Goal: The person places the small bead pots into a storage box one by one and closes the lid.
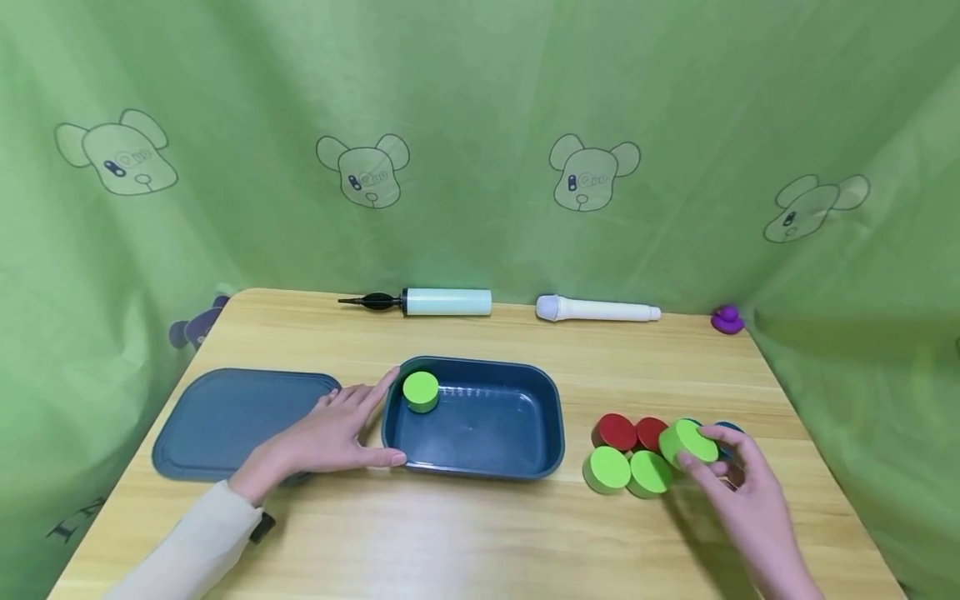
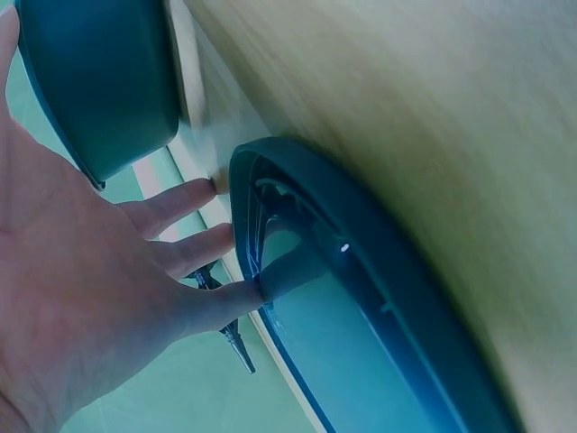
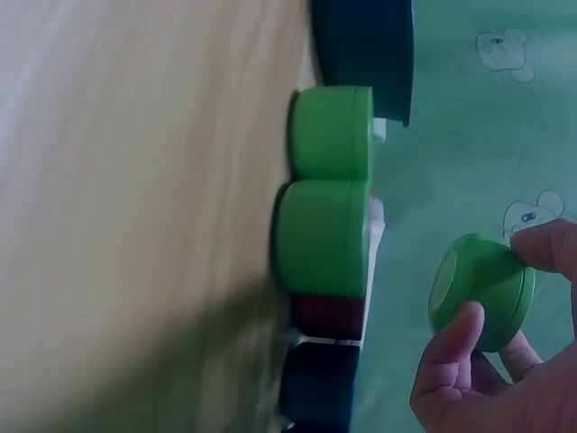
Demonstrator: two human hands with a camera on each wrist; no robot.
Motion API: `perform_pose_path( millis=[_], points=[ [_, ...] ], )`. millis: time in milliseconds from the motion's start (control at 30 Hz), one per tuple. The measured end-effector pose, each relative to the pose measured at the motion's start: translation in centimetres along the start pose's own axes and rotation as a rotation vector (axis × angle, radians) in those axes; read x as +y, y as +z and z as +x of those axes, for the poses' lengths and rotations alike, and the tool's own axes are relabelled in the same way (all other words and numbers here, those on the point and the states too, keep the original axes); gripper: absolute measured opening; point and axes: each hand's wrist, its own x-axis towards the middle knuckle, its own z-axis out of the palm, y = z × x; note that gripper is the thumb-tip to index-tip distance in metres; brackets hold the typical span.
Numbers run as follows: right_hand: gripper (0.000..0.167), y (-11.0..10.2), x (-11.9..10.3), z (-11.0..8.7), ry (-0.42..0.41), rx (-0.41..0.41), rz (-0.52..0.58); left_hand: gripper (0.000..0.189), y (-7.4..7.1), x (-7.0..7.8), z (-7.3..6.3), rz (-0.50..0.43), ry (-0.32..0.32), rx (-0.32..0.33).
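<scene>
My right hand (image 1: pixel 753 492) pinches a lidded green round tub (image 1: pixel 692 443) between thumb and fingers, raised and tilted over the other tubs. In the right wrist view the held tub (image 3: pixel 482 293) is clear of the table. Below it are two green tubs (image 1: pixel 607 469), two red tubs (image 1: pixel 615 432) and blue tubs (image 1: pixel 730 428) partly hidden by the hand. My left hand (image 1: pixel 330 433) spreads its fingers at the left side of a dark blue box (image 1: pixel 480 446), thumb by its near left corner. One green tub (image 1: pixel 421 392) stands inside, at the far left.
A flat blue lid (image 1: pixel 225 425) lies left of the box, partly under my left hand. Along the table's back edge are a hand pump (image 1: pixel 447 302), a white toy microphone (image 1: pixel 603 310) and a purple duck (image 1: pixel 727 320). Green curtain (image 1: pixel 480 125) surrounds the table.
</scene>
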Motion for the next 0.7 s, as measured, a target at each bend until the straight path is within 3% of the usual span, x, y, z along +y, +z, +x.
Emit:
perform_pose_path(
  millis=[167, 400, 700],
  points=[
    [0.045, 0.9, -1.1, 0.5, -0.039, -0.019, 0.067, 0.121, -0.1, 0.0, 0.1, 0.001, 0.001, 0.003],
    [0.047, 2.8, -3.0, 0.9, -0.021, -0.067, 0.149, 0.121, -0.2, -0.2, -0.2, -0.002, -0.003, -0.005],
    [0.05, 5.2, -5.8, 2.1, -0.078, -0.12, 0.114, 0.121, -0.1, 0.0, 0.0, 0.0, 0.012, -0.003]
  ],
)
